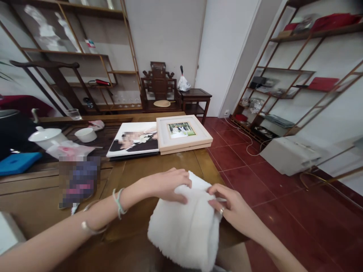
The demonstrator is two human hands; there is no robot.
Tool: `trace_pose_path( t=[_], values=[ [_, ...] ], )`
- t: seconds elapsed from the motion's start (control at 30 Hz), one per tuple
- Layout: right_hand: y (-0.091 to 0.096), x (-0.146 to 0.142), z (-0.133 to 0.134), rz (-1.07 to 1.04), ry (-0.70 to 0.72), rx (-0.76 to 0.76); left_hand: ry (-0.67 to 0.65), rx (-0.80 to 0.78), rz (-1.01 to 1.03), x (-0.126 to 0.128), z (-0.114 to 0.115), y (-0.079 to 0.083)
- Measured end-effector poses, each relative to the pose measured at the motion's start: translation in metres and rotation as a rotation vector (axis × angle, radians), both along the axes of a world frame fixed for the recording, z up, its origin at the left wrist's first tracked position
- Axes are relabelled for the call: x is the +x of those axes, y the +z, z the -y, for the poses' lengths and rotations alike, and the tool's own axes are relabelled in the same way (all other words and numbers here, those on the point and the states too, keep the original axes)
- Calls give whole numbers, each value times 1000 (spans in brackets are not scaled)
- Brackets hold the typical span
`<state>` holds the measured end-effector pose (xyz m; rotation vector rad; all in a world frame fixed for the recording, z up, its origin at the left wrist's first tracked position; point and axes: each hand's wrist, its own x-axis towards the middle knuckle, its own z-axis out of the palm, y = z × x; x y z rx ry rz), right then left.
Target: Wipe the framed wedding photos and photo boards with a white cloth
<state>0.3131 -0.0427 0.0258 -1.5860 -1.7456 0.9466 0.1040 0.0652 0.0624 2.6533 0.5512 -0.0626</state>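
A fluffy white towel (pixel 187 226) lies folded at the near right corner of a wooden table (pixel 159 166), its lower part hanging over the edge. My left hand (pixel 167 184) is curled over the towel's upper left part, fingers gripping the cloth. My right hand (pixel 231 206), a ring on one finger, pinches the towel's upper right edge. Both wrists come in from below, the left one wearing bracelets.
Further along the table lie a framed photo (pixel 183 132) and a large photo print (pixel 134 139). At the left stand a white teapot (pixel 47 136), a white bowl (pixel 86 134), a glass (pixel 74 113) and a blue item (pixel 18 162). Red tiled floor (pixel 255 173) and shelving lie to the right.
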Motion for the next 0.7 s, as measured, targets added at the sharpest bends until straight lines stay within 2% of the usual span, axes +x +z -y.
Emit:
trace_pose_path(
  t=[0.1, 0.17, 0.33, 0.43, 0.53, 0.6, 0.7],
  values=[
    [-4, -7, -18, -133, -7, -41, 85, -30, 72, -21, 11, 4],
    [-8, -9, -25, -206, -45, -72, 139, -48, 70, -24, 13, 4],
    [-12, -4, -29, -334, -81, -122, 157, 65, -20, -4, -3, -2],
    [-13, 1, -32, -547, -76, -207, 164, 97, -28, 7, -16, -10],
    [-15, 3, -33, -677, -177, -251, 239, 145, 8, 14, -22, -20],
    [-14, 1, -26, -603, -256, -191, 258, 177, 13, 17, -22, -28],
    [-10, -6, -10, -235, -287, -37, 252, 229, 6, 20, -19, -36]
  ],
)
